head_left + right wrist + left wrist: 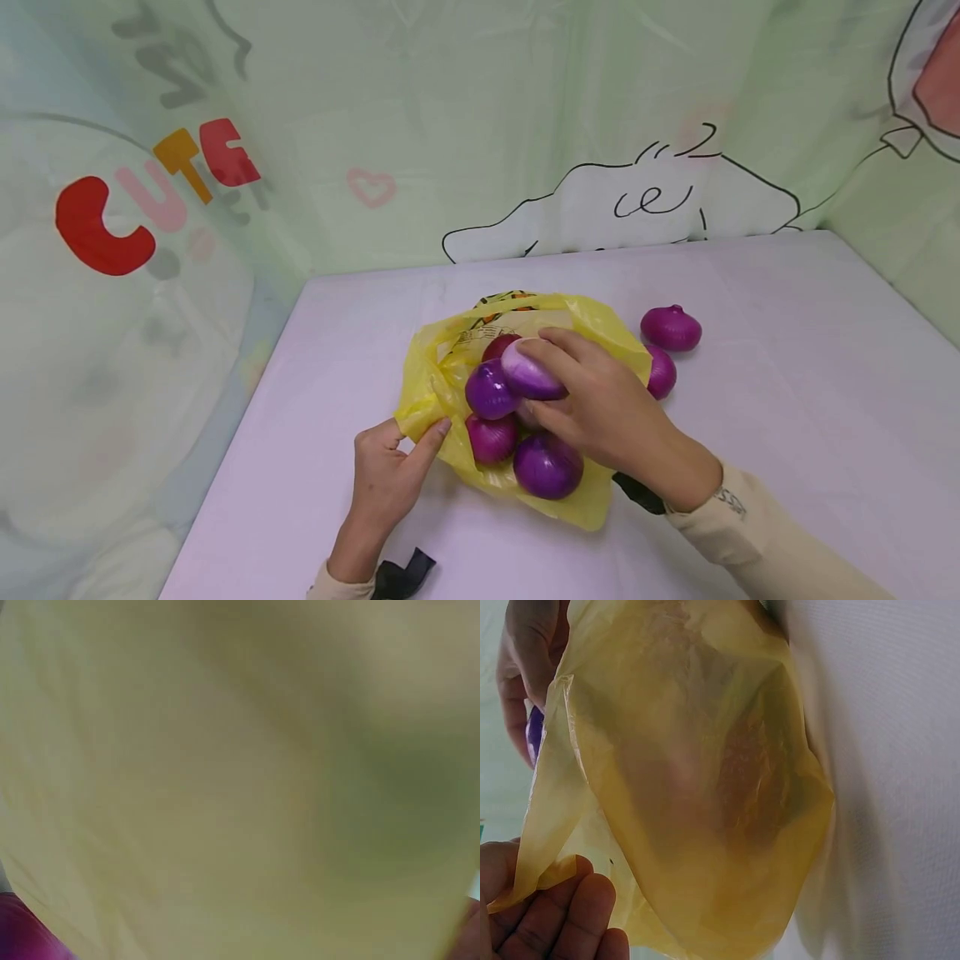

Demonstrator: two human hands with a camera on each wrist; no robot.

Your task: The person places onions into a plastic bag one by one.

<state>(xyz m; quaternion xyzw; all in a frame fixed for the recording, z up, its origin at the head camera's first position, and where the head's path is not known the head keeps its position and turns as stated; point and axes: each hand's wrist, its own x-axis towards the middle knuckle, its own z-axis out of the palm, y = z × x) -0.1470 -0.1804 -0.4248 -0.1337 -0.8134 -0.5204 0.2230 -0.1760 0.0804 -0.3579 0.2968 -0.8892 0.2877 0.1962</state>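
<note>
A yellow plastic bag (592,508) lies with its mouth spread wide on the table, and several purple onions (548,465) fill it. My left hand (390,467) pinches the bag's left rim between thumb and fingers; the left wrist view shows the film (705,900) bunched at those fingertips. Over the bag's mouth, my right hand (600,400) grips a pale purple onion (531,369), just above a darker onion (491,389). Yellow film (187,787) covers nearly all of the right wrist view, hiding the held onion there.
Right of the bag, one onion (671,328) sits on the pale table (787,400), with another onion (662,372) partly behind the bag's edge. A printed cloth backdrop (375,108) rises behind the table and along its sides.
</note>
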